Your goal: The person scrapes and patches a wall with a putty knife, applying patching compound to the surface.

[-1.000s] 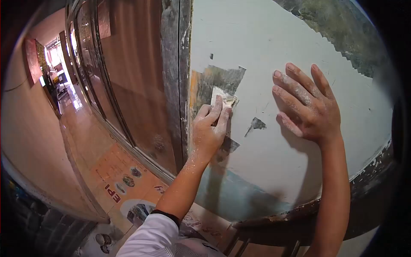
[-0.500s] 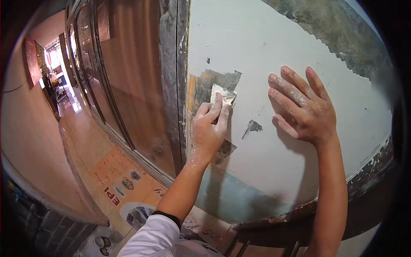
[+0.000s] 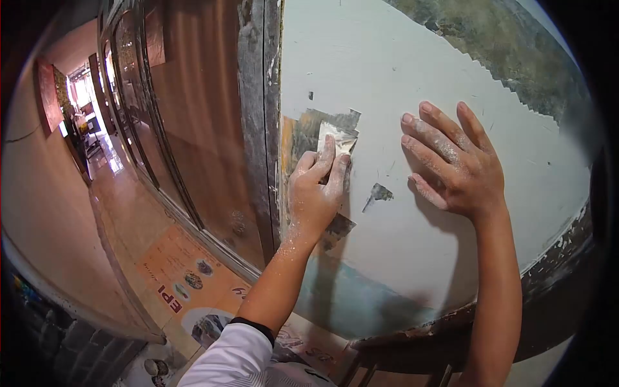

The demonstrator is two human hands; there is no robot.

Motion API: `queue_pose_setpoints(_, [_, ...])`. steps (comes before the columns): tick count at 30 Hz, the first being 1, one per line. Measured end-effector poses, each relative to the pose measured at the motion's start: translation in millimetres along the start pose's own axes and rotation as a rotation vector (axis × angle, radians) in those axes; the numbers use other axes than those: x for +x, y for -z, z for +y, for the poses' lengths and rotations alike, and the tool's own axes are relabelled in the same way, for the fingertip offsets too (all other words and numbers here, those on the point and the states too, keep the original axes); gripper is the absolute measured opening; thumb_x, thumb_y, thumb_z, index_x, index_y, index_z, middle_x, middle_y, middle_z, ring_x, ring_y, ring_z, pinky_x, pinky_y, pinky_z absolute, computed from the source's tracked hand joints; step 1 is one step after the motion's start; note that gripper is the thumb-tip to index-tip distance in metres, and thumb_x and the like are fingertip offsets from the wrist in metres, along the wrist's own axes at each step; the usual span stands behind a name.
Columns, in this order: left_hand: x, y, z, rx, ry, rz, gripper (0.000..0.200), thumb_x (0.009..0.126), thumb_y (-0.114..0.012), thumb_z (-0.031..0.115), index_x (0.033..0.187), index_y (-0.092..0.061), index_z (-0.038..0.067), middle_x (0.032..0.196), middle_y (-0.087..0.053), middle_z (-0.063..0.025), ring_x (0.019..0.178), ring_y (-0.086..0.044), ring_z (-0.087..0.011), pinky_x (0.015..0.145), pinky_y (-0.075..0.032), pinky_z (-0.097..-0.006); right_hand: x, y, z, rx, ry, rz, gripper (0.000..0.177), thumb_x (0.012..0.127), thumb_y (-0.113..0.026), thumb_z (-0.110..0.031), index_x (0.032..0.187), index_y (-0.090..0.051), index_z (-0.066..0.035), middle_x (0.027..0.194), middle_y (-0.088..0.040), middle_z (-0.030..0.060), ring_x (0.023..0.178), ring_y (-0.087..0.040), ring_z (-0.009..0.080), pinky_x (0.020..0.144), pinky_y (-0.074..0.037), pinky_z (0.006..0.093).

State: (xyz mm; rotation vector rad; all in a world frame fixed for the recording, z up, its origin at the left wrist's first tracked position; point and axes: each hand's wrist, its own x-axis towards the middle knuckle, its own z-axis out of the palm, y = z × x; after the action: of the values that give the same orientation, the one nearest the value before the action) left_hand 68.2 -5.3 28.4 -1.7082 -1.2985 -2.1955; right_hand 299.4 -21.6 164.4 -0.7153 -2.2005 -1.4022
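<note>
My left hand (image 3: 319,184) is closed on a small scraper (image 3: 335,138) with white paste on its blade. The blade lies against a dark, uncoated patch (image 3: 306,132) near the left edge of the white-coated wall (image 3: 380,77). White powder covers the fingers and wrist. To the right, my right hand (image 3: 454,158) rests on the wall with its fingers spread and holds nothing. Between the hands is a small dark bare spot (image 3: 379,195). Another dark patch (image 3: 338,231) shows just below my left hand.
A worn wooden frame (image 3: 255,116) borders the wall on the left, beside a brown sliding panel (image 3: 200,97). An orange printed banner (image 3: 187,271) lies on the floor. A dark ledge (image 3: 548,264) runs under the wall. Grey blocks (image 3: 84,342) stand at the lower left.
The view has shifted slightly, moving the wall a little to the left in the picture. Both hands keep nearly the same places, and the scraper is still in my left hand.
</note>
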Motion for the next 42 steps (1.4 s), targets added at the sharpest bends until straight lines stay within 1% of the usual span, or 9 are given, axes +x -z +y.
queue_pose_setpoints(2, [1,-1,2,0.106,0.02,-0.018,0.042,0.097,-0.078,0.015,0.135,-0.07,0.001,0.076,-0.055,-0.0088,0.066,-0.05,-0.0158,0.062,-0.044,-0.0327,0,0,1,-0.008,-0.006,-0.001,0.065,0.077,-0.078,-0.038,0.14,-0.066,-0.028,0.158,-0.056,-0.0043,0.154,-0.042,0.0219,0.133,-0.018,0.0517])
queue_pose_setpoints(8, [9,0,7,0.04,-0.003,-0.002,0.044,0.097,-0.078,0.018,0.136,-0.069,0.001,0.076,-0.056,-0.0099,0.067,-0.051,-0.0175,0.062,-0.044,-0.034,0,-1,1,-0.002,-0.009,0.002,0.065,0.077,-0.078,-0.039,0.14,-0.066,-0.028,0.159,-0.055,-0.0044,0.154,-0.042,0.0218,0.133,-0.017,0.0518])
queue_pose_setpoints(10, [5,-1,7,0.12,0.007,-0.015,0.044,0.098,-0.077,0.019,0.136,-0.069,0.0,0.077,-0.056,-0.0107,0.067,-0.052,-0.0177,0.061,-0.044,-0.0342,0,-1,1,-0.01,-0.009,0.0,0.065,0.077,-0.078,-0.039,0.14,-0.066,-0.028,0.159,-0.055,-0.0044,0.154,-0.042,0.0218,0.133,-0.017,0.0518])
queue_pose_setpoints(26, [30,-4,24,0.039,-0.029,-0.002,0.043,0.098,-0.077,0.018,0.135,-0.069,-0.002,0.077,-0.057,-0.011,0.067,-0.054,-0.0168,0.062,-0.045,-0.0334,0,2,1,-0.033,-0.004,0.016,0.066,0.077,-0.078,-0.04,0.141,-0.066,-0.029,0.159,-0.055,-0.0046,0.154,-0.041,0.0217,0.133,-0.017,0.0519])
queue_pose_setpoints(30, [0,-1,-4,0.028,0.004,0.035,0.042,0.095,-0.078,0.011,0.133,-0.069,-0.004,0.076,-0.056,-0.0111,0.068,-0.053,-0.0183,0.063,-0.046,-0.0339,0,1,1,-0.042,-0.004,0.019,0.066,0.077,-0.078,-0.04,0.141,-0.065,-0.029,0.159,-0.055,-0.0046,0.154,-0.041,0.0217,0.133,-0.017,0.052])
queue_pose_setpoints(32, [-24,6,-27,0.047,-0.047,0.009,0.041,0.093,-0.078,0.005,0.132,-0.07,-0.005,0.077,-0.054,-0.011,0.068,-0.052,-0.0192,0.065,-0.046,-0.0312,0,1,1,-0.042,-0.007,0.012,0.066,0.077,-0.078,-0.04,0.141,-0.065,-0.029,0.159,-0.054,-0.0046,0.154,-0.041,0.0217,0.133,-0.017,0.052])
queue_pose_setpoints(35, [-68,17,-66,0.089,0.007,-0.037,0.041,0.093,-0.078,0.004,0.131,-0.07,-0.005,0.078,-0.053,-0.01,0.068,-0.052,-0.0192,0.064,-0.046,-0.03,0,1,3,-0.033,-0.015,0.001,0.066,0.077,-0.078,-0.04,0.141,-0.065,-0.029,0.159,-0.054,-0.0047,0.154,-0.041,0.0217,0.133,-0.016,0.052])
queue_pose_setpoints(37, [-94,23,-87,0.069,-0.04,-0.076,0.041,0.092,-0.078,0.004,0.132,-0.069,-0.005,0.079,-0.054,-0.01,0.068,-0.053,-0.0192,0.063,-0.046,-0.0304,0,1,3,-0.022,-0.018,-0.004,0.066,0.077,-0.078,-0.04,0.142,-0.065,-0.029,0.159,-0.054,-0.0047,0.154,-0.041,0.0216,0.133,-0.016,0.052])
queue_pose_setpoints(42, [-124,24,-103,0.058,-0.025,-0.103,0.042,0.091,-0.078,0.001,0.132,-0.07,-0.005,0.081,-0.055,-0.0101,0.068,-0.053,-0.0198,0.063,-0.045,-0.0305,0,0,2,-0.01,-0.013,-0.021,0.066,0.078,-0.078,-0.04,0.142,-0.065,-0.029,0.16,-0.054,-0.0047,0.155,-0.041,0.0216,0.133,-0.016,0.0521])
